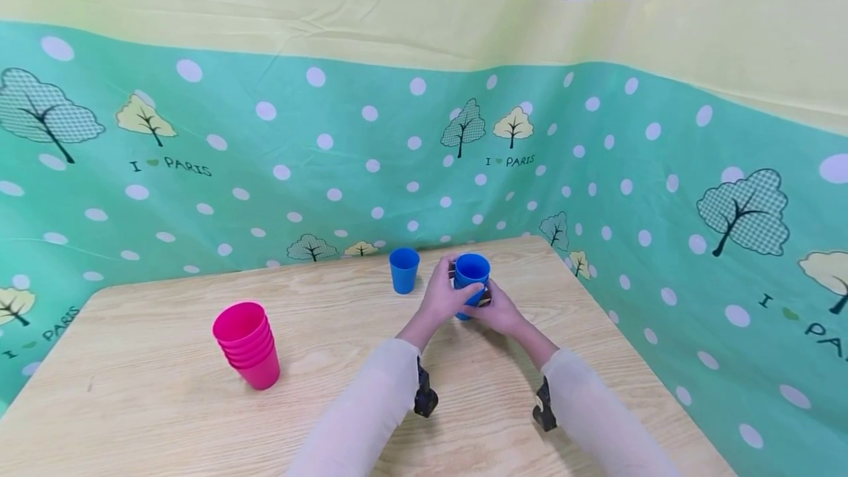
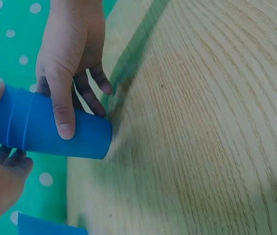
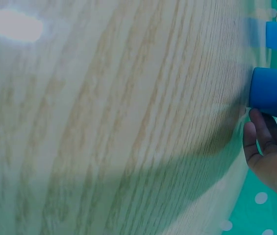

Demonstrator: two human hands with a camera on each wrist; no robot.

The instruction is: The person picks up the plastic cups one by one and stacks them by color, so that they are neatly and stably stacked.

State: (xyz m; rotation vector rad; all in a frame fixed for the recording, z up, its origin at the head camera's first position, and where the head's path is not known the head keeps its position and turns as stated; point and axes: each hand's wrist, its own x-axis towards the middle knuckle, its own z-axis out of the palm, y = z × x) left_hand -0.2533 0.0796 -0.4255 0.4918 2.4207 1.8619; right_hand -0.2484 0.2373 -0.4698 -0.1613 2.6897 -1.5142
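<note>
Both hands are around a nested stack of blue cups toward the back right of the table. My left hand grips the stack near its rims, thumb across the near side. Lower down, my right hand holds it, with the thumb laid along the bottom cup in the left wrist view. Several rims show stepped along the stack there. The right wrist view catches only the stack's base with the right fingers beside it. A single blue cup stands upright just left of the hands.
A nested stack of pink cups stands on the left part of the wooden table. Green polka-dot cloth hangs behind the table and along its right side.
</note>
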